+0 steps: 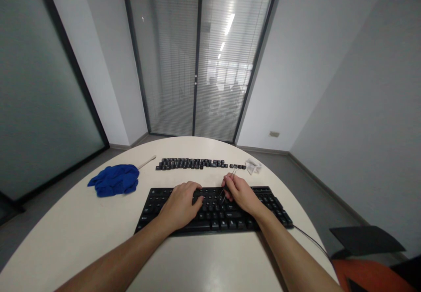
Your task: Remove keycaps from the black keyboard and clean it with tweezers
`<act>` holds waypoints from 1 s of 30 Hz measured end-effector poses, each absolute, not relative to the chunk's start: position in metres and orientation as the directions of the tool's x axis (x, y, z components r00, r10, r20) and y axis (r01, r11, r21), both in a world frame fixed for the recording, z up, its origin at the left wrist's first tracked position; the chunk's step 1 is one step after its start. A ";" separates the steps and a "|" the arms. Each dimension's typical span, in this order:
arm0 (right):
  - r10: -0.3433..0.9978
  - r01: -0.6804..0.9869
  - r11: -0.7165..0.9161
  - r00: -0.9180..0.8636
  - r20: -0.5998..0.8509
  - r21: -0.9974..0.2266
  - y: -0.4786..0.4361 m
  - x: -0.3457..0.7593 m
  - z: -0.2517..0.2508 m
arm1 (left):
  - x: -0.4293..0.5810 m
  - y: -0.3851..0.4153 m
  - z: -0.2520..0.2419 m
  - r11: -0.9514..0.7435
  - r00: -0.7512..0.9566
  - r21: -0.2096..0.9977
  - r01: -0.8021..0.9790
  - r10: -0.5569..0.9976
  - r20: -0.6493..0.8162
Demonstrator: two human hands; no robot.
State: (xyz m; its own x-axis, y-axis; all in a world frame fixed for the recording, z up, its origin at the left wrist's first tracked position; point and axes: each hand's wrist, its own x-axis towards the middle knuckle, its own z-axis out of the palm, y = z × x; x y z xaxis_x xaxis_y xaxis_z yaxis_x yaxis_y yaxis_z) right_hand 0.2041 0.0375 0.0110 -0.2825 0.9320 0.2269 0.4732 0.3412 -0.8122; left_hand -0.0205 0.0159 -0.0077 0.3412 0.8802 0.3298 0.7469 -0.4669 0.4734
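Note:
A black keyboard (pixel 205 225) lies before me, with my two hands on and over it. My left hand (pixel 182 202) rests palm down on its left half, thumb apart from the fingers, holding nothing. Over the right-middle keys, my right hand (pixel 240 191) is closed around a thin wire keycap puller (pixel 224 195). The puller's lower wire prongs reach down to the keys; whether they grip a key is too small to tell. Loose black keycaps (pixel 187 163) stand in rows behind the keyboard, with a few more to their right.
On the round cream table (pixel 210 257), a crumpled blue cloth (pixel 116 180) lies at the left beside a pale-handled stick or brush (pixel 147 162). A crinkled clear plastic bag (pixel 253 166) sits at back right. The keyboard's cable (pixel 311 238) runs off rightward near an orange-and-black chair (pixel 368 274).

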 end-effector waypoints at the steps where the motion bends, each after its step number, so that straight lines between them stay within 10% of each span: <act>1: 0.934 0.468 0.336 -0.280 0.223 -0.818 0.038 0.204 0.011 | -0.020 0.016 -0.008 -0.468 0.342 0.473 0.747 0.880 0.329; 30: 0.889 0.374 0.423 -0.347 0.298 -0.825 0.021 0.190 0.020 | -0.020 0.018 -0.005 -0.535 0.375 0.619 0.574 0.845 0.382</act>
